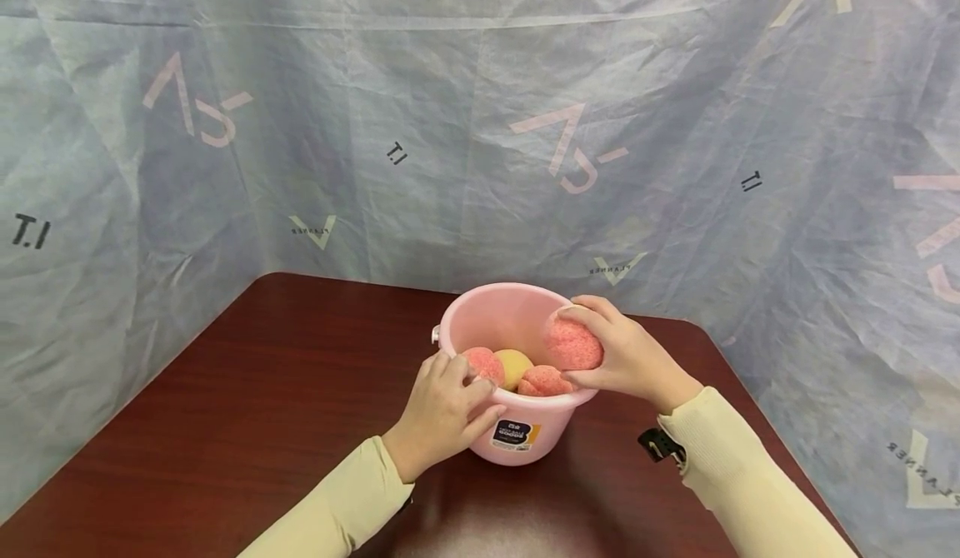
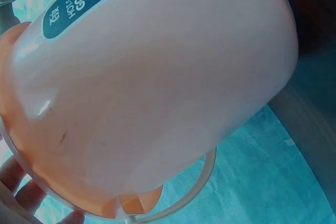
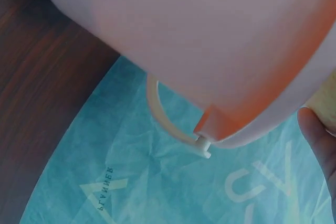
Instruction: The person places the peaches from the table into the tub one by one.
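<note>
A pink plastic bucket (image 1: 525, 420) with a dark label stands upright on the table. At its near left rim, my left hand (image 1: 444, 408) grips the edge, fingers over the rim and thumb outside near the label. My right hand (image 1: 633, 358) holds a fuzzy pinkish-red peach (image 1: 576, 343) between fingers and thumb, over the right side of the bucket's mouth. Inside lie a red peach (image 1: 484, 364) by my left fingers, a yellow round fruit (image 1: 513, 368) and another creased red peach (image 1: 546, 381). In the left wrist view, fingertips (image 2: 31, 195) show along the rim.
The dark red-brown wooden table (image 1: 225, 408) extends around the bucket. Grey-blue printed cloth (image 1: 450, 125) hangs behind and at both sides. The bucket's pale handle (image 3: 163, 116) hangs down on its far side.
</note>
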`<state>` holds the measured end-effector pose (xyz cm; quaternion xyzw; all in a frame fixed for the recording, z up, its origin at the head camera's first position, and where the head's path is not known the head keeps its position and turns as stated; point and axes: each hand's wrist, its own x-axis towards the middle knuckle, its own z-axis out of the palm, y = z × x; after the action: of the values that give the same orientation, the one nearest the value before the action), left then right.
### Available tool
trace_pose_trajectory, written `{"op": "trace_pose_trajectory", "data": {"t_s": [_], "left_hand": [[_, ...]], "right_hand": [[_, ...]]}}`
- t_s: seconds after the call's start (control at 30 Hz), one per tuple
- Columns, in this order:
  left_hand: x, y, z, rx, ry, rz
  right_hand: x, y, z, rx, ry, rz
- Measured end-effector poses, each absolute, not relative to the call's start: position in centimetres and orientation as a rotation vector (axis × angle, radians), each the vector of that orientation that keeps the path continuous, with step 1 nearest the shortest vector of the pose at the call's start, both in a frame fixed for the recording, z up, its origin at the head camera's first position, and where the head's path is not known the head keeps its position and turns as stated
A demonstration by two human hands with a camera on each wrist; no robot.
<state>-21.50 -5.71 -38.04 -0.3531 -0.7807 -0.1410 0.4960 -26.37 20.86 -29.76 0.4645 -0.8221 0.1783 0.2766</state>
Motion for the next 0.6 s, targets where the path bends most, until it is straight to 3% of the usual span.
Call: {"op": "trace_pose_trajectory", "data": {"t_s": [0.6], "left_hand": [[-21.7, -5.7, -37.9, -0.836, -1.885, -0.311]], "right_hand": [[-26.1, 21.7, -31.2, 1.232, -2.164, 0.410]]}}
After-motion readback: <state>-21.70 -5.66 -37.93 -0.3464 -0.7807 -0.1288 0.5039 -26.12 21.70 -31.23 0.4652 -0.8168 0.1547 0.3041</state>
